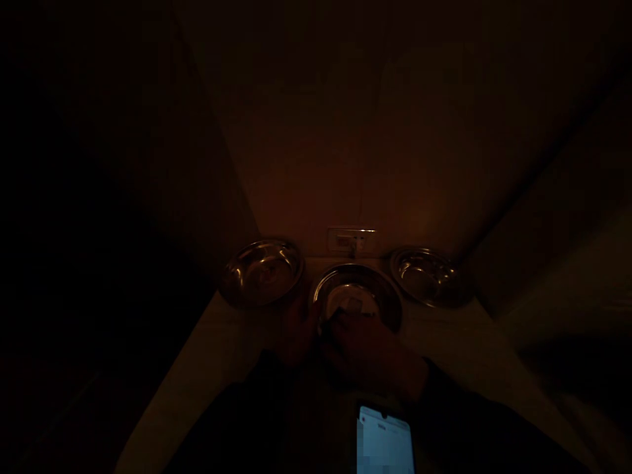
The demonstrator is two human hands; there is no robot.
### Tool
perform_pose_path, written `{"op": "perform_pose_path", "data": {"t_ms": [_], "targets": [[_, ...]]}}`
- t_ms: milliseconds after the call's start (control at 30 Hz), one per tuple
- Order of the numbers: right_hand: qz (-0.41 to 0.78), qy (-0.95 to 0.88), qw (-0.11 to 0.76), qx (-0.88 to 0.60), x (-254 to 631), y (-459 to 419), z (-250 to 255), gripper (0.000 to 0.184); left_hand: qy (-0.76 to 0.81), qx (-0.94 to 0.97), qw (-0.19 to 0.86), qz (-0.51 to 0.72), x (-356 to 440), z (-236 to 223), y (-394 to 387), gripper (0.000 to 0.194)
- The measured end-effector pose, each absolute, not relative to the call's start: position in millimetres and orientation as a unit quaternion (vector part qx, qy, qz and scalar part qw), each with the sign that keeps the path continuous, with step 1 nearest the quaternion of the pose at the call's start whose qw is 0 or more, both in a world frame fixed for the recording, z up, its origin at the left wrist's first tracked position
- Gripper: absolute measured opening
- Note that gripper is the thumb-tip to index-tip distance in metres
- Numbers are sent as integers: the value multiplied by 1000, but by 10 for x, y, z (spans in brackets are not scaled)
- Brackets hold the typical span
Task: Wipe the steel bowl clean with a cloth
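Note:
The scene is very dark. Three shiny metal bowls stand in a row on a pale surface [207, 355]: a left bowl [261, 271], a middle bowl [356, 293] and a right bowl [425, 276]. My right hand [368, 345] reaches over the near rim of the middle bowl, fingers bent around a small pale thing [351, 305] that I cannot make out. My left hand [296, 332] rests against the middle bowl's left rim; its fingers are lost in the dark.
A lit phone screen [385, 441] glows at the bottom edge, below my hands. A wall socket plate [351, 239] sits on the wall just behind the middle bowl. Walls close in at left, back and right.

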State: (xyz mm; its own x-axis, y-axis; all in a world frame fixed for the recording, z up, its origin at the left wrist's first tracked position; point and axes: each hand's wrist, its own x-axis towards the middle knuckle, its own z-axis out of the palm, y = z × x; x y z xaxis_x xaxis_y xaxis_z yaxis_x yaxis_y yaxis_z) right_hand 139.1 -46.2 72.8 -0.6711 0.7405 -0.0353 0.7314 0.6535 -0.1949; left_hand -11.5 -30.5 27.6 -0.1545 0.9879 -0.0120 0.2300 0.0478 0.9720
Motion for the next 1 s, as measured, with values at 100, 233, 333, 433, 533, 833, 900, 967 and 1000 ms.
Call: {"op": "perform_pose_path", "data": {"t_ms": [100, 233, 333, 433, 533, 833, 900, 967, 1000], "targets": [[88, -913, 29, -397, 1332, -444, 695, 39, 603, 505, 396, 474, -131, 287, -298, 50], [67, -913, 17, -402, 1245, -416, 690, 39, 606, 495, 376, 497, -162, 268, -312, 51], [74, -916, 7, -393, 1233, -398, 725, 41, 597, 493, 388, 501, -171, 260, -320, 49], [95, -921, 2, -378, 1254, -395, 771, 42, 599, 475, 399, 506, -159, 283, -329, 48], [111, -921, -3, -372, 1277, -405, 789, 41, 597, 467, 405, 511, -143, 308, -342, 48], [113, -910, 11, -400, 1287, -450, 770, 47, 593, 474, 404, 510, -159, 280, -323, 46], [112, -909, 9, -402, 1264, -459, 788, 48, 595, 473, 400, 511, -153, 297, -312, 45], [98, -908, 3, -407, 1242, -474, 797, 46, 599, 470, 403, 508, -148, 325, -306, 43], [87, -908, 1, -409, 1238, -485, 798, 44, 601, 467, 406, 506, -148, 340, -303, 42]]}}
